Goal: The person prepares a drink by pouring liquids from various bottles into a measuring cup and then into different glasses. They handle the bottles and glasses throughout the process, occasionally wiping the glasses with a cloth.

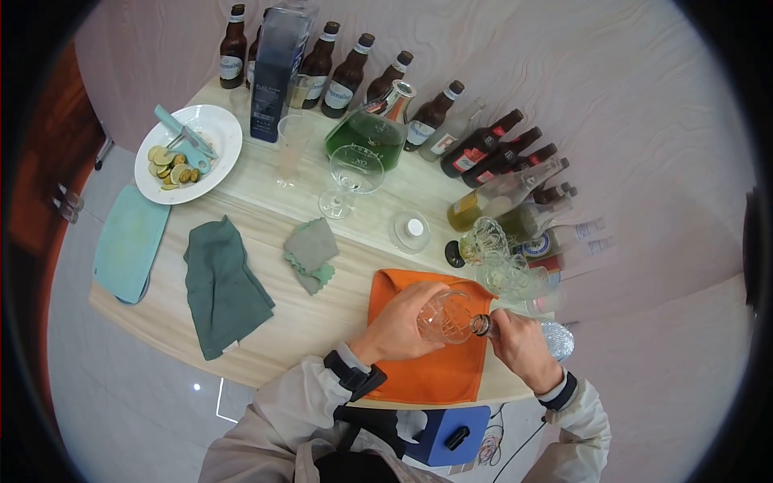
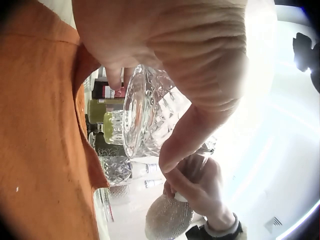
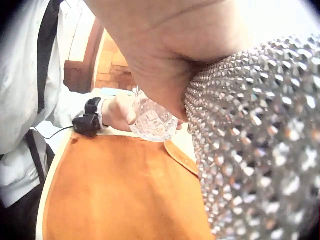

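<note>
Over the orange cloth, my left hand holds a clear cut-glass tumbler. The tumbler is tilted, with the thumb and fingers around its side. My right hand grips the neck of a bottle covered in sparkling studs. The bottle's mouth points toward the tumbler, right at its rim. Its glittering body fills the right side of the right wrist view. In the left wrist view the tumbler's diamond pattern shows beneath my left palm. Any liquid in the tumbler is hard to make out.
Patterned glasses and several bottles line the right and back. A green-filled decanter, a coupe glass and a clear lid stand mid-table. Leftward lie a dark green cloth, a plate of sliced citrus and a cutting board.
</note>
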A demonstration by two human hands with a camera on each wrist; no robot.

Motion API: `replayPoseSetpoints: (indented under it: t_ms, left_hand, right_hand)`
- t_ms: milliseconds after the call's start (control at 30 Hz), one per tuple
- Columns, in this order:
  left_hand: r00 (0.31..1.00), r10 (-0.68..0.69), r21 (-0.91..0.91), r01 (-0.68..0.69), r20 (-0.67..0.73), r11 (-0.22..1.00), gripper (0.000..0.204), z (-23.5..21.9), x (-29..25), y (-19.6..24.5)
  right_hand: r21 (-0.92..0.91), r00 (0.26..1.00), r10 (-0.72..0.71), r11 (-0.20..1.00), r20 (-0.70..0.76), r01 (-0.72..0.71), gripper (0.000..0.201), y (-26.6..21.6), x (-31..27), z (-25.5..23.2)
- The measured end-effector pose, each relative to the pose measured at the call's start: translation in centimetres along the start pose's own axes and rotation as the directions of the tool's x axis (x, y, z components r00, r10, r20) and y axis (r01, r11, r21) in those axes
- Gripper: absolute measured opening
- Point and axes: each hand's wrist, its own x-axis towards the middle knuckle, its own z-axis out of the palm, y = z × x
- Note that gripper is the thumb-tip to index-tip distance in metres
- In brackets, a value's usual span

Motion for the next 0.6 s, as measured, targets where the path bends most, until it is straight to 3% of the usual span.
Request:
replayPoseSetpoints:
  t_ms: [167, 233, 600]
  left_hand:
    - [1.0, -0.006, -0.002, 0.006, 0.021, 1.0, 0.083, 0.09, 0.09, -0.17]
    - [0.997, 0.073, 0.043, -0.072, -0.015, 0.996, 0.076, 0.14, 0.27, 0.06]
    - [0.999, 0.049, 0.064, -0.048, -0.003, 0.997, 0.076, 0.15, 0.27, 0.46]
  right_hand:
    - [-0.012, 1.0, -0.003, 1.0, 0.003, 0.003, 0.021, 0.03, 0.16, 0.0]
    - [-0.012, 1.0, 0.001, 1.0, 0.006, -0.001, 0.021, 0.02, 0.24, 0.04]
    - [-0.079, 0.999, -0.036, 0.996, 0.023, 0.038, 0.02, 0.1, 0.5, -0.21]
